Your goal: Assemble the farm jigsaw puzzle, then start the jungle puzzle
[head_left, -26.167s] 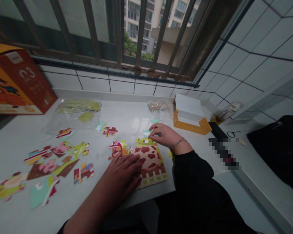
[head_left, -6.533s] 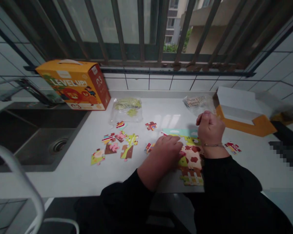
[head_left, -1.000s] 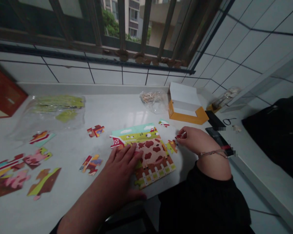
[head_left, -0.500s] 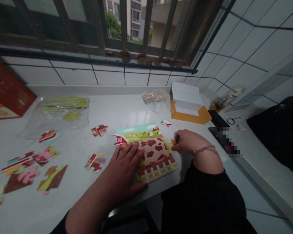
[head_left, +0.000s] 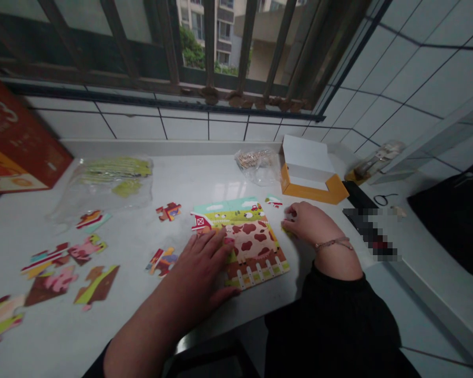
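Note:
My left hand (head_left: 205,262) lies flat with fingers stretched out over the left part of a joined farm puzzle (head_left: 249,242) showing a spotted cow, a barn and a white fence. Beside the puzzle's right edge, my right hand (head_left: 307,223) has thumb and fingertips pinched on a small yellow-green puzzle piece (head_left: 287,230), mostly hidden by the fingers. That piece is apart from the puzzle. Just above the right hand lies a loose puzzle piece (head_left: 274,201) with red, white and green on it.
To the left lie several loose pieces, among them a pig piece (head_left: 55,283) and a brown-green piece (head_left: 96,283). Behind are a plastic bag (head_left: 114,181) with green pieces, another clear bag (head_left: 258,163), an open orange-and-white box (head_left: 311,176) and a red box (head_left: 19,142).
My right hand has shifted slightly right with the small piece, away from the puzzle's edge. My left hand stays on the puzzle. The whole view has swung a little to the left.

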Demonstrator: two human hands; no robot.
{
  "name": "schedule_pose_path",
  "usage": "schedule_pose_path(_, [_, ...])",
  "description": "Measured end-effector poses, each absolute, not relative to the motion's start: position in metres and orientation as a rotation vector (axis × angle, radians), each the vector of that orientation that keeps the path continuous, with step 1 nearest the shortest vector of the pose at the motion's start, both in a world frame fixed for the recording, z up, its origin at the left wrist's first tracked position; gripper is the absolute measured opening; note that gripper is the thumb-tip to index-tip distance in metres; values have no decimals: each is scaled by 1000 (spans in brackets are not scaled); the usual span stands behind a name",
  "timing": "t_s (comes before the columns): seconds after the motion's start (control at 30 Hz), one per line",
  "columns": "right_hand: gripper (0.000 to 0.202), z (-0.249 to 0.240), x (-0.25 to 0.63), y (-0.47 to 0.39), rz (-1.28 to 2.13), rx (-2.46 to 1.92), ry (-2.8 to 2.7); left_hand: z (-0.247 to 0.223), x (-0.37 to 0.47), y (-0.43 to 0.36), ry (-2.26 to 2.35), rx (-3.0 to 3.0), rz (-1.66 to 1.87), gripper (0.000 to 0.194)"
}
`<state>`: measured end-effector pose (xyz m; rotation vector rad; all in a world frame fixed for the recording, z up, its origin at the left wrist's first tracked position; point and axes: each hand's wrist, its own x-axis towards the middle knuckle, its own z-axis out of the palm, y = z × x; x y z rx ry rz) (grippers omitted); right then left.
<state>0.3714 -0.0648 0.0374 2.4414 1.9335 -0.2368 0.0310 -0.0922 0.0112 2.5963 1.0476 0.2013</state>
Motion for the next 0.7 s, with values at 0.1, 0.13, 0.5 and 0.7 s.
schedule_pose_path(0.1, [38, 29, 367, -53, -77, 2522, 2077, 15, 15, -81, 1190, 2597, 283, 63])
schedule_pose_path(0.13, [40, 25, 365, -49, -74, 2514, 2130, 16, 8, -76, 1249, 2597, 303, 57])
schedule_pose_path(0.5, [35, 3, 373, -39, -157, 2482, 2190, 23, -75, -50, 1719, 2547, 207, 57])
schedule_pose_path(0.7, [38, -4, 375, -38, -121, 2522, 2209, 47, -141, -40, 2193, 2213, 75, 51])
